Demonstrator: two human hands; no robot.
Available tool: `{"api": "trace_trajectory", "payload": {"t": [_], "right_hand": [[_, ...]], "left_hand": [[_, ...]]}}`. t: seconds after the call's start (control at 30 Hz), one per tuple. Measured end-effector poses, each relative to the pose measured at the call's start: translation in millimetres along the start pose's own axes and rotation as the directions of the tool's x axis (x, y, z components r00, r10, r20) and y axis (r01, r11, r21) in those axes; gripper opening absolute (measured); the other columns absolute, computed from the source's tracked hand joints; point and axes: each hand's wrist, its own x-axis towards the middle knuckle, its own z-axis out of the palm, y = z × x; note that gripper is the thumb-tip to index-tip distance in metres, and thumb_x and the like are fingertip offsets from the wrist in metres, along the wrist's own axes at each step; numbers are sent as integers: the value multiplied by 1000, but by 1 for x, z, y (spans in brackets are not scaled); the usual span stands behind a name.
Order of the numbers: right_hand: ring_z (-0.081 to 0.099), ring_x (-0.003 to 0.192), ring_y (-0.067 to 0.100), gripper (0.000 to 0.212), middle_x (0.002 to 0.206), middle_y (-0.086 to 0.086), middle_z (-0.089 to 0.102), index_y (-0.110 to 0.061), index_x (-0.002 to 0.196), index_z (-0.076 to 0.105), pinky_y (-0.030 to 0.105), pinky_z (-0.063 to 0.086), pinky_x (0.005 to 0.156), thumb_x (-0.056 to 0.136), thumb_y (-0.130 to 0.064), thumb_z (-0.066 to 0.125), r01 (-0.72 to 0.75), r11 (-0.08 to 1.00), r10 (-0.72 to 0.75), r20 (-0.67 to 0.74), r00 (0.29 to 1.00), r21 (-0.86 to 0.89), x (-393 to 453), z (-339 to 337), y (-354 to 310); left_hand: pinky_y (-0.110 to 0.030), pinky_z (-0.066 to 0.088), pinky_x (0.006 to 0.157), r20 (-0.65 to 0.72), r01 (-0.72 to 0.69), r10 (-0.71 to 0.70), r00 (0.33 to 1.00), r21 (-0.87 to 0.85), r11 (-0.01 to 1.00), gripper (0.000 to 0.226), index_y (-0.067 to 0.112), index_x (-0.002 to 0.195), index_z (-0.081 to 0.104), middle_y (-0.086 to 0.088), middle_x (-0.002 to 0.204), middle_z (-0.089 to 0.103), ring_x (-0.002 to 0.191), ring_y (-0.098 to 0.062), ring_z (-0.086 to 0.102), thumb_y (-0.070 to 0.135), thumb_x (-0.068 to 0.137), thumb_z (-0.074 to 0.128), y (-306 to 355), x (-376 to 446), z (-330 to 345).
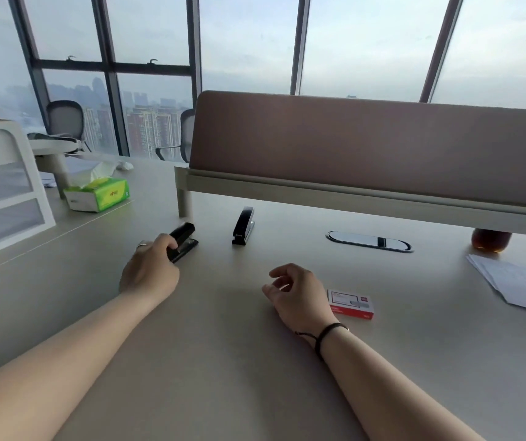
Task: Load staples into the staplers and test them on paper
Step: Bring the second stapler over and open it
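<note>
The pale table (223, 361) carries two black staplers (182, 241) (243, 226), a red staple box (350, 303), papers (516, 286), and a green tissue pack (97, 194).

Bare forearms, ring (141, 245) on left, dark wristband (325, 334) on right.

A single head-worn wide-angle camera looked forward and down across the desk (223, 361), close above both forearms, facing the partition (366, 148) and windows (249, 43).

Two glossy black metal staplers (184, 241) (243, 226); a red-and-white cardboard staple box (350, 303); a bright green tissue pack (99, 194); a beige desk (223, 329); white paper sheets (516, 286).
</note>
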Motion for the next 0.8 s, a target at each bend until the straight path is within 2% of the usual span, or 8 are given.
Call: {"api": "trace_trajectory", "payload": {"t": [0.1,0.17,0.27,0.37,0.5,0.6,0.7,0.8], "right_hand": [[63,81,7,26,90,-9,70,-26,105,67,18,45,66,81,-34,71,15,1000,-15,39,999,-19,-26,-10,1],[63,81,6,27,94,-10,69,-28,107,66,20,48,69,81,-34,72,48,998,-44,76,996,-47,-46,-22,5],[60,75,3,31,98,-13,68,-32,109,63,13,45,67,80,-33,74,105,989,-92,128,987,-103,-75,-45,15],[60,75,5,38,102,-13,67,-34,114,61,17,49,72,78,-33,74,117,982,-95,149,984,-150,-100,-74,28],[59,70,6,47,105,-15,67,-36,119,58,23,51,75,76,-34,76,81,979,-55,138,989,-187,-124,-112,45],[55,61,4,51,108,-15,68,-34,121,59,21,50,70,75,-30,79,67,985,-45,134,990,-159,-137,-132,53],[52,56,1,46,104,-18,69,-34,116,64,16,47,60,74,-22,79,78,991,-68,98,993,-105,-148,-140,56],[58,62,7,45,88,-17,70,-36,111,67,18,50,63,71,-21,82,96,991,-90,61,994,-95,-152,-139,56]], "left_hand": [[-34,41,68,39,-87,87,995,13,996,34,21,113,50,-17,111,61,82,-32,51,2,84,49,-4,-43,-27],[-34,43,73,97,-137,138,986,-18,990,34,20,116,48,-15,121,63,92,-35,58,2,86,52,1,-68,-39],[-32,41,85,203,-215,231,952,-98,972,40,18,120,47,-7,130,62,114,-33,58,-1,86,55,18,-98,-48],[-30,40,93,332,-303,364,870,-221,927,45,25,121,48,-1,128,61,117,-23,54,-3,86,55,40,-123,-47],[-29,44,92,440,-408,530,725,-345,845,52,43,113,48,15,111,59,104,-9,55,-1,86,53,76,-149,-42],[-31,50,89,484,-452,613,625,-416,789,48,38,114,53,14,105,62,96,-7,59,0,84,54,106,-165,-38],[-31,53,87,473,-470,662,581,-470,747,39,36,111,57,14,103,65,92,-8,62,8,83,60,129,-179,-33],[-16,48,75,411,-525,713,567,-486,698,28,35,109,62,18,96,67,82,2,61,25,84,68,144,-188,-28]]}}
